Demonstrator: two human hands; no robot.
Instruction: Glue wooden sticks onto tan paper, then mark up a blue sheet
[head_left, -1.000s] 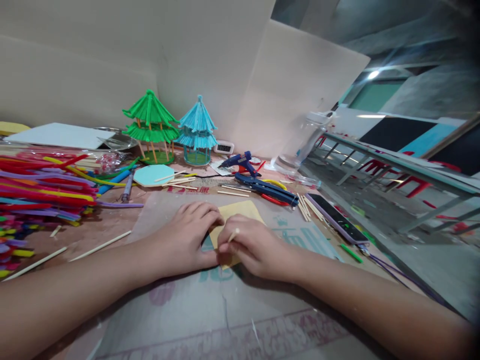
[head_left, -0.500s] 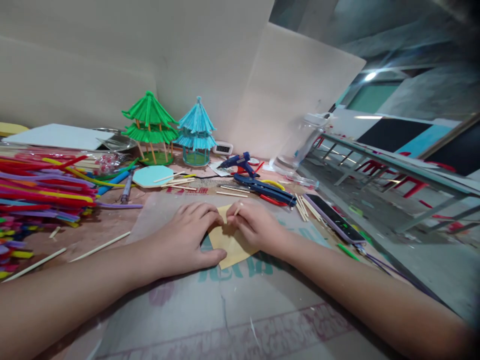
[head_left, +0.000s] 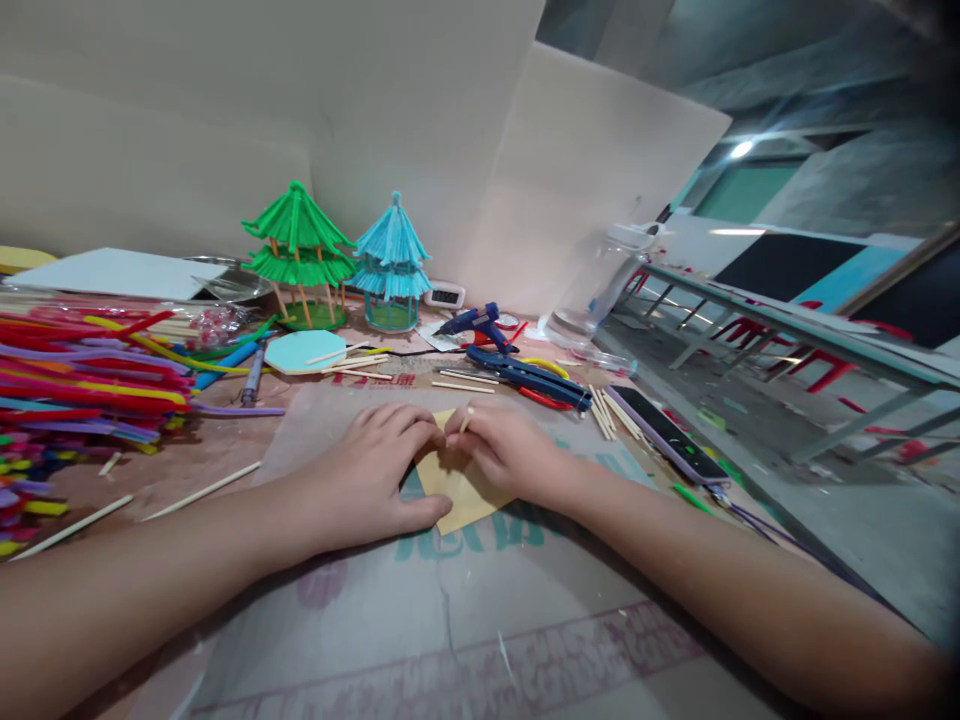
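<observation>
Sheet [head_left: 474, 503] yellow, flat, straight-edged; right hand [head_left: 506, 447] fingers pinch slim pale stick [head_left: 466, 421]; left hand [head_left: 386, 468] fingers released, curved at edge.

There is a long grey table [head_left: 795, 325]. Under it are red stools [head_left: 829, 370] and a littered grey floor [head_left: 847, 520]. Behind it is one black panel [head_left: 784, 268], above it a bright lamp [head_left: 741, 150], left of it pale boards [head_left: 600, 150].
</observation>
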